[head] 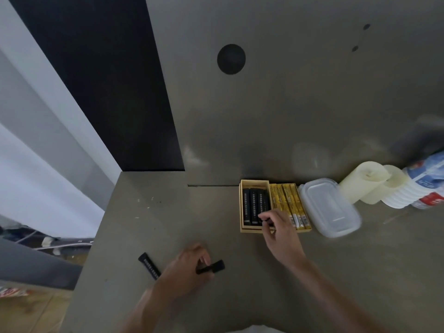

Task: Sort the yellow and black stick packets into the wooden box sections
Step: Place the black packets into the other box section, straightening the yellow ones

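Nearest us, our left hand (189, 263) is curled round a held packet (216, 266), black, gripped near one end so that the rest sticks out to the right, low over the table (144, 212). Just left of that wrist a loose packet (149, 265), also black, lies flat, its near end hidden by the hand. We judge this the first hazard: if we lift the left hand carelessly, the wrist may sweep the loose packet toward the table's left edge, which is not far off.

Further out, our right hand (281, 229) reaches into the wooden box (241, 205), fingertips pinching the near end of the rightmost of the boxed black packets (251, 205) in the left section. That section looks close to full, with two black packets not yet in. We expect trouble here: a packet held only by its end may tip up, ride over the divider and land among the yellow packets (288, 203) in the right section, or buckle if we press it into too narrow a gap. Whether the hand hides the divider's near part we cannot tell.

Beyond the box, a lidded plastic container (329, 207) sits just beside its right wall. A firm push could shove the light box against it and skew the rows.
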A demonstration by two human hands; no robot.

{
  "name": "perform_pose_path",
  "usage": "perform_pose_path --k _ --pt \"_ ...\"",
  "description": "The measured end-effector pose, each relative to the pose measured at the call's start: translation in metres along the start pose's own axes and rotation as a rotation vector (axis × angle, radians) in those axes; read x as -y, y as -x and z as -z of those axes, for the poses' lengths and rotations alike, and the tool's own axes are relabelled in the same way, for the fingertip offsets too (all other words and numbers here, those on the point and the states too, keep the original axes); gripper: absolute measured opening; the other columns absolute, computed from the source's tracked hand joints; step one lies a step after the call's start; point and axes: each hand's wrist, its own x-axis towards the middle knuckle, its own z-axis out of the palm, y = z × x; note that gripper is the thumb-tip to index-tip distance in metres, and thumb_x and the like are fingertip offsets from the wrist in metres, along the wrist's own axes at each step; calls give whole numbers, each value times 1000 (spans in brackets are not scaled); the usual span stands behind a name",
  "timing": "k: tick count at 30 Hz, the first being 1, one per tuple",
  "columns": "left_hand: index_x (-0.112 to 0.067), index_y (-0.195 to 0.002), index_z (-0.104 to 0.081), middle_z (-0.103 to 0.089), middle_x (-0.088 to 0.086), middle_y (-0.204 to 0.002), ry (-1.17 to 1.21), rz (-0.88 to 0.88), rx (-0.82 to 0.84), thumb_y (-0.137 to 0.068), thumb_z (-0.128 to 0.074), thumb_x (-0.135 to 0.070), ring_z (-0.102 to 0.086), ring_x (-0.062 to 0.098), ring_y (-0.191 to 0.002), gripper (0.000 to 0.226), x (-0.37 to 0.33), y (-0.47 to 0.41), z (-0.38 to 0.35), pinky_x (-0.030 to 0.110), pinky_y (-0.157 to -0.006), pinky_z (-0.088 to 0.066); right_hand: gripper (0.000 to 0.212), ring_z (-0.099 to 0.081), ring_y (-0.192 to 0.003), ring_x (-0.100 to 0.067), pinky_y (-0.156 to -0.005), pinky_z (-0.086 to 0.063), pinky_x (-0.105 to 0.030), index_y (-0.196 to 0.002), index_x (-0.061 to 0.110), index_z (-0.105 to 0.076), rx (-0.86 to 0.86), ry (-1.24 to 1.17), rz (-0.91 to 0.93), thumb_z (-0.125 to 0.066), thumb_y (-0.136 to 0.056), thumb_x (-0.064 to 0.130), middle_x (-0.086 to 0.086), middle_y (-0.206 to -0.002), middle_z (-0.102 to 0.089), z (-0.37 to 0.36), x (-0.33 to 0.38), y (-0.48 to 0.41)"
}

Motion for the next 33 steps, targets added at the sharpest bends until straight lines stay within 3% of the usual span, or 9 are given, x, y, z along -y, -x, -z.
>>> perform_pose_path --k 3,7,11,15,19,22,27,30,33 --pt "-40 -82 -50 -56 -17 -87 31 43 -54 -75 -65 -46 -57 6 -80 18 -9 -4 6 34 -76 -53 19 -57 -108 -9 -90 -57 -32 -109 24 -60 -6 -13 -6 -63 -94 12 10 -115 -57 -1 2 2" --pt "-32 -99 -60 -64 -15 -87 87 110 -185 -84 -68 -39 -61 10 -81 18 -20 -13 12 32 -75 -52 20 -56 -107 -5 -92 -56 -32 -108 23 -61 -15 -20 -2 -65 -93 10 10 -114 -58 -2 6 4" --pt "-29 -93 -67 -65 -16 -76 257 137 -478 -86 -75 -32 -60 2 -70 11 -43 -20 24 12 -62 -45 15 -56 -103 -4 -90 -54 -29 -106 23 -61 -44 -29 28 -63 -94 14 14 -110 -57 -4 16 7" --pt "-18 -87 -72 -69 -13 -91 325 -163 -674 -78 -81 -6 -67 2 -81 17 -71 -23 40 10 -72 -51 14 -60 -101 -5 -85 -53 -26 -102 26 -61 -3 -169 -30 -51 -100 35 14 -105 -62 -3 32 9" --pt "-7 -84 -73 -67 0 -106 274 -435 -701 -70 -78 11 -67 8 -100 23 -85 -21 42 20 -87 -53 44 -66 -83 -11 -68 -49 -20 -99 13 -73 222 -741 -326 -39 -106 40 -2 -92 -74 8 69 2" --pt "-5 -83 -74 -66 3 -107 260 -506 -675 -70 -76 10 -67 7 -100 21 -89 -20 39 17 -88 -51 34 -62 -77 -10 -69 -46 -25 -94 14 -73 277 -948 -451 -53 -100 41 -2 -86 -71 15 80 -7" --pt "-12 -98 -69 -67 -4 -103 385 -326 -702 -77 -73 14 -69 7 -95 33 -93 -18 37 22 -86 -57 14 -63 -77 -12 -68 -46 -27 -96 13 -74 211 -1020 -573 -68 -93 26 1 -80 -70 16 78 -16" --pt "-22 -106 -65 -72 -10 -95 487 -128 -664 -91 -68 -6 -71 6 -89 22 -91 -16 36 19 -82 -56 15 -63 -77 -15 -69 -46 -29 -97 13 -74 171 -1007 -608 -68 -94 26 -3 -82 -70 15 75 -17" --pt "-22 -108 -64 -75 -5 -85 678 -44 -527 -97 -57 -28 -72 8 -78 15 -93 -14 35 19 -74 -56 16 -64 -75 -13 -66 -47 -27 -98 10 -73 139 -988 -597 -68 -94 24 -3 -81 -70 14 75 -17"
